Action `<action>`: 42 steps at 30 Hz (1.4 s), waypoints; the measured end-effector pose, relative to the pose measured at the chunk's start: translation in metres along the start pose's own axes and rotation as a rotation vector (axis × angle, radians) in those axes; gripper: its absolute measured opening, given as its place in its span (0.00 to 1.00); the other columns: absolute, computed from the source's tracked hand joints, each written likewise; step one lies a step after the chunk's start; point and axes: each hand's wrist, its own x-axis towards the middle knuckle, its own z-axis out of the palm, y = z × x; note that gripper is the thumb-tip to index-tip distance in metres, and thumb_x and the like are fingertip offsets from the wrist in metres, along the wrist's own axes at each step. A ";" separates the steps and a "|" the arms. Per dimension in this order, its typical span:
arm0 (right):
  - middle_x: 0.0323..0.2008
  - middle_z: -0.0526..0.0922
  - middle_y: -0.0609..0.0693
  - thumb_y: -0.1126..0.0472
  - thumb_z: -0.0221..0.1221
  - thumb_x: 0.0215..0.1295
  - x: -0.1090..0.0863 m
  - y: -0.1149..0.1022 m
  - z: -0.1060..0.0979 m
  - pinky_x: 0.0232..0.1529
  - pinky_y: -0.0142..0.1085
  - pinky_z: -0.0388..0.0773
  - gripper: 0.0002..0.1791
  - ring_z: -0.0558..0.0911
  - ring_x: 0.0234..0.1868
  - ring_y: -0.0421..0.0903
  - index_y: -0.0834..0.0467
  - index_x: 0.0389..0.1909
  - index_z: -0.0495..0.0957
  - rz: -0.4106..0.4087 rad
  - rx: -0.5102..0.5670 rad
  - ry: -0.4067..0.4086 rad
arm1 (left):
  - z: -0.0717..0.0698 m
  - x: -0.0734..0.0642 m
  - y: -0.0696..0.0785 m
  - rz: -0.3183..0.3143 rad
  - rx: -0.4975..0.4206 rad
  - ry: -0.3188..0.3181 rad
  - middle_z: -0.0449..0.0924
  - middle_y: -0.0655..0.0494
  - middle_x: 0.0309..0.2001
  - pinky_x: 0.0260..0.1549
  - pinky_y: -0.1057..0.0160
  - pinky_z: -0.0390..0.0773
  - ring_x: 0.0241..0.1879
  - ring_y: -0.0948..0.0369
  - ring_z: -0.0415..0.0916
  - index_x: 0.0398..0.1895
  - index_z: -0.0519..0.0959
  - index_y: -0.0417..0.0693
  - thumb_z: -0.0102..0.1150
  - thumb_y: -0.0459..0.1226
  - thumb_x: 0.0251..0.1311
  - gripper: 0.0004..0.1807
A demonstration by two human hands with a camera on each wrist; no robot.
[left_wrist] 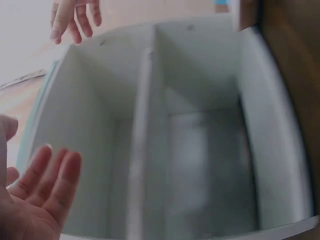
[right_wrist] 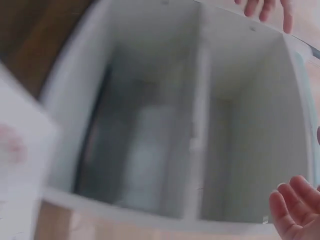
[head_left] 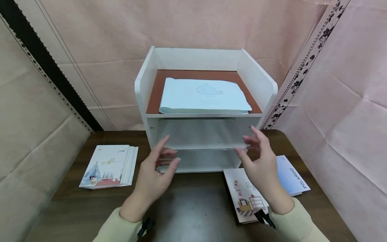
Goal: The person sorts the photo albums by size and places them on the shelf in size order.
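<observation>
A small white shelf unit stands at the back of the table. On its brown top board lies a stack of pale paper with a whale drawing on the uppermost sheet. In front of the unit's left side I hold up my left hand, fingers apart and nothing between them. Opposite it, my right hand is raised before the right side, likewise holding nothing, partly over a white booklet with furniture drawings. Both wrist views look into the two lower compartments, which have bare boards.
A stack of white booklets with a tent picture lies on the left of the dark wooden table. At the right is a blue-and-white booklet marked POLAROID. Pale pink curtains hang behind and at both sides.
</observation>
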 end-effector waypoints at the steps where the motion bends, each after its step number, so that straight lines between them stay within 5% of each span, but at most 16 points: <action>1: 0.51 0.80 0.52 0.64 0.70 0.56 -0.007 0.004 -0.001 0.45 0.32 0.76 0.43 0.80 0.47 0.50 0.55 0.71 0.59 0.007 -0.024 -0.028 | 0.003 -0.006 -0.002 -0.046 0.009 -0.027 0.79 0.57 0.48 0.42 0.63 0.81 0.45 0.60 0.79 0.72 0.61 0.54 0.67 0.33 0.58 0.39; 6: 0.51 0.79 0.51 0.52 0.70 0.56 -0.038 0.027 -0.006 0.45 0.44 0.77 0.41 0.78 0.49 0.48 0.59 0.68 0.64 0.107 -0.142 -0.174 | 0.019 -0.028 -0.007 -0.287 0.047 -0.137 0.72 0.62 0.56 0.49 0.62 0.78 0.56 0.60 0.72 0.72 0.61 0.60 0.68 0.53 0.55 0.42; 10: 0.52 0.77 0.53 0.45 0.69 0.56 -0.055 0.043 -0.008 0.46 0.48 0.77 0.41 0.76 0.51 0.49 0.58 0.67 0.66 0.160 -0.200 -0.237 | 0.032 -0.040 -0.009 -0.478 0.038 -0.201 0.71 0.64 0.56 0.49 0.63 0.77 0.54 0.63 0.72 0.72 0.58 0.65 0.67 0.61 0.49 0.47; 13: 0.54 0.76 0.53 0.41 0.68 0.56 -0.066 0.053 -0.009 0.46 0.49 0.76 0.42 0.75 0.53 0.50 0.58 0.67 0.66 0.194 -0.232 -0.265 | 0.040 -0.049 -0.011 -0.565 0.051 -0.246 0.71 0.64 0.56 0.48 0.63 0.77 0.52 0.65 0.74 0.72 0.57 0.64 0.68 0.64 0.45 0.51; 23: 0.55 0.75 0.57 0.36 0.65 0.55 -0.092 0.071 -0.013 0.44 0.53 0.76 0.45 0.75 0.52 0.53 0.60 0.65 0.66 0.280 -0.292 -0.316 | 0.061 -0.070 -0.019 -0.610 0.070 -0.362 0.70 0.60 0.57 0.46 0.58 0.79 0.53 0.57 0.73 0.73 0.56 0.58 0.66 0.66 0.46 0.53; 33: 0.55 0.74 0.63 0.30 0.63 0.52 -0.107 0.084 -0.016 0.47 0.59 0.71 0.51 0.74 0.54 0.60 0.64 0.65 0.64 0.403 -0.377 -0.383 | 0.069 -0.080 -0.022 -0.644 0.075 -0.390 0.69 0.54 0.60 0.44 0.57 0.79 0.52 0.55 0.74 0.73 0.55 0.60 0.65 0.68 0.44 0.54; 42: 0.61 0.66 0.70 0.24 0.58 0.50 -0.117 0.092 -0.020 0.55 0.67 0.63 0.60 0.65 0.60 0.67 0.69 0.68 0.58 0.521 -0.427 -0.493 | 0.092 -0.087 -0.020 -0.698 0.019 -0.421 0.70 0.51 0.58 0.41 0.56 0.79 0.51 0.55 0.74 0.72 0.59 0.53 0.67 0.65 0.45 0.53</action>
